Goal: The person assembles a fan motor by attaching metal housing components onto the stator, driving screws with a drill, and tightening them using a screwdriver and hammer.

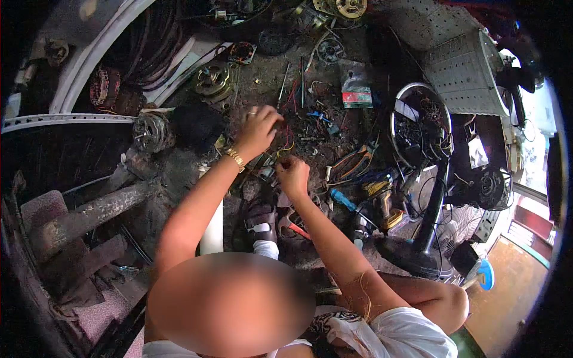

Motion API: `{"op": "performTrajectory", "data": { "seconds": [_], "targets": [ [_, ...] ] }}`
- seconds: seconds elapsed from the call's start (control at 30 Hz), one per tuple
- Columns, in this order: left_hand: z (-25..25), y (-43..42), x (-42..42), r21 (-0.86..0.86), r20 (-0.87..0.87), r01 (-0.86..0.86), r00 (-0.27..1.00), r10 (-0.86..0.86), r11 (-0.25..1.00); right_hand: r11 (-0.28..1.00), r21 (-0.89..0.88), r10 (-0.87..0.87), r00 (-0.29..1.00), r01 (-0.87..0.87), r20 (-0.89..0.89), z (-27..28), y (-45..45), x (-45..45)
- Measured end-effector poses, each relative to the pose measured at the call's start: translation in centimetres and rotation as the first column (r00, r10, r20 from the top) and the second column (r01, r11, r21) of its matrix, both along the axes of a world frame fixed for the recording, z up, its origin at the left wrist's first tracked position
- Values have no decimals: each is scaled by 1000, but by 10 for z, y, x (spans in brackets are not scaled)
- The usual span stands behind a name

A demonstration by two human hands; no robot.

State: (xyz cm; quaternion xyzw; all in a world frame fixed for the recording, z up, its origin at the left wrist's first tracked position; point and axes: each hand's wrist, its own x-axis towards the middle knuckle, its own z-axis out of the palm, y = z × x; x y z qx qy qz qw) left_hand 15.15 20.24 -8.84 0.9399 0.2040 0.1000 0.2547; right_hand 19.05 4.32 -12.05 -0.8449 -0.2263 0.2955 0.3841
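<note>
Head view: wires (287, 135) beside left hand (260, 126).

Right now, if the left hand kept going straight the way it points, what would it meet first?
Probably the thin metal rod ahead of the left hand, though the hand's height above it is unclear.

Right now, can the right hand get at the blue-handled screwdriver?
Probably yes: the blue-handled screwdriver lies near the right hand, its handle uncovered, and nothing tall shows between them.
</note>
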Motion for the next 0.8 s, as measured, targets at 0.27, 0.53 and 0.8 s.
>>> {"op": "performTrajectory", "data": {
  "seconds": [0.27, 0.53, 0.8],
  "targets": [
    [-2, -27, -40, -373, -32, -109, 994, 104, 921, 1000, 0, 11, 1000, -11, -3, 6, 6, 1],
    [-8, -64, -56, -239, 66, -132, 986, 152, 962, 886, 254, 383, 921, -388, 70, -6, 8, 45],
    [-20, -73, -40, -13, -56, -269, 962, 268, 963, 830, 40, 512, 789, -556, 338, -4, 15, 54]
  ]
}}
